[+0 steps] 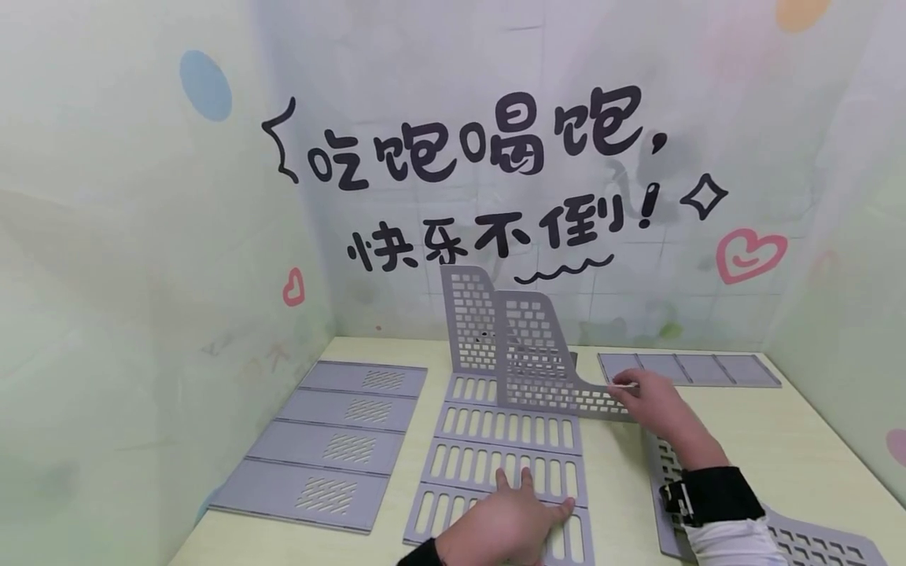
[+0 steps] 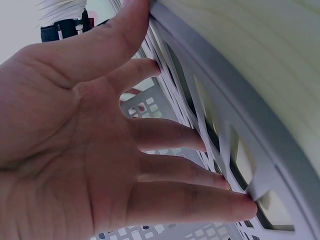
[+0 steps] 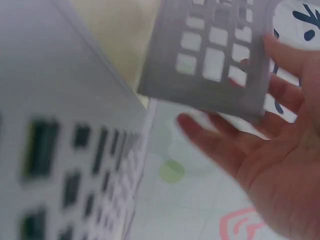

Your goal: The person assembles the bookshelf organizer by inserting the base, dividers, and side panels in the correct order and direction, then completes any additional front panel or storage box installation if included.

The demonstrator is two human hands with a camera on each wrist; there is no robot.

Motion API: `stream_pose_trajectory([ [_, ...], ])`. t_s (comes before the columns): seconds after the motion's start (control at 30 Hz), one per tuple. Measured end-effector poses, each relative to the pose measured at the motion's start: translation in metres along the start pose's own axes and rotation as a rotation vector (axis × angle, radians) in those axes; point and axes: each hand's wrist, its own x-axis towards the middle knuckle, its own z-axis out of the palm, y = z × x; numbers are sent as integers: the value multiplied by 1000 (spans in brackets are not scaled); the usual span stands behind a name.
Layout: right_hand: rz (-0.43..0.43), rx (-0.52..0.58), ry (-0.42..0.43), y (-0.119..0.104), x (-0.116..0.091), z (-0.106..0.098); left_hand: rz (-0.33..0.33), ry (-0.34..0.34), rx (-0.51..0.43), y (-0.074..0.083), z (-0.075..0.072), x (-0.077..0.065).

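Right hand point(image 1: 657, 402) pinching upright panel point(image 1: 539, 352) by low end; left hand point(image 1: 504, 520) resting spread on slotted panel point(image 1: 506, 446); one-ended grip possibly inviting topple

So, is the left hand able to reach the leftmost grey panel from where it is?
Probably yes: the left hand rests on the slotted panel, and only tabletop shows between that and the leftmost grey panel.

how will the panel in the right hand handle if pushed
The panel looks stiff, upright without sagging. It's probably light, being thin and full of holes. It may tip if the right hand lets go, given its narrow edge.
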Motion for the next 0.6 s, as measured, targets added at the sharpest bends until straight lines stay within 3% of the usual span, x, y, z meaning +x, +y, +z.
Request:
stream_pose_trajectory([
  [0.13,130,-49,-56,5,-4,-15,10,-8,-17,1,-1,1],
  [0.27,234,19,-117,8,-5,-22,7,-2,-24,2,-1,0],
  [0.37,265,60,-147,6,-4,-22,4,1,-19,2,-1,0],
  [0.6,249,-20,-152,-3,1,-16,39,-16,5,-1,-3,0],
])
